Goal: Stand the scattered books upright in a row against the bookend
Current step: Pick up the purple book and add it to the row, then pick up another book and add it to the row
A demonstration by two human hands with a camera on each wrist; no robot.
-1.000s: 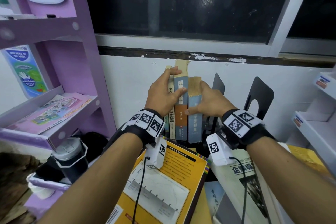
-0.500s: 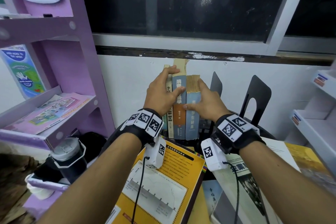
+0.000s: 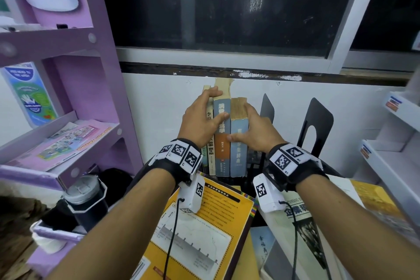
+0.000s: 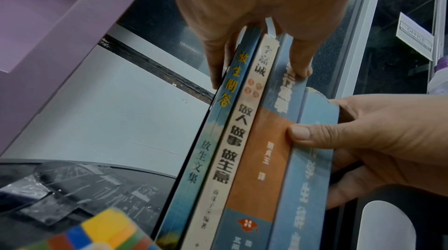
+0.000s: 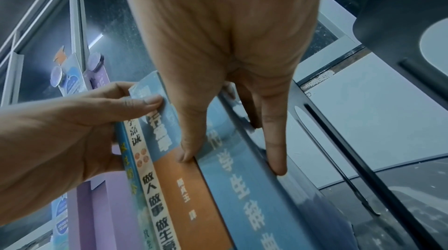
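Observation:
Several books stand upright on a dark table: a thin blue book [image 3: 204, 159], a white-spined book [image 3: 211, 154], a blue and orange book [image 3: 222, 157] and a thick light blue book [image 3: 238, 157]. My left hand [image 3: 204, 118] grips the three left books, fingers on the thin blue cover [image 4: 213, 129] and thumb on the blue and orange spine [image 4: 261, 158]. My right hand [image 3: 252, 127] pinches the light blue book [image 5: 242, 187], thumb at its spine and fingers along its right cover. A black bookend [image 3: 267, 107] stands just right of that book.
A second black bookend [image 3: 318, 125] stands further right. Lying flat in front are a yellow book [image 3: 204, 223], a white book [image 3: 302, 223] and a small blue one [image 3: 261, 245]. A purple shelf [image 3: 68, 138] and dark bottle [image 3: 86, 202] stand left, and white shelves [image 3: 391, 161] stand right.
Both hands keep their hold on the upright books. The row stays where it was, and only the view has shifted a little.

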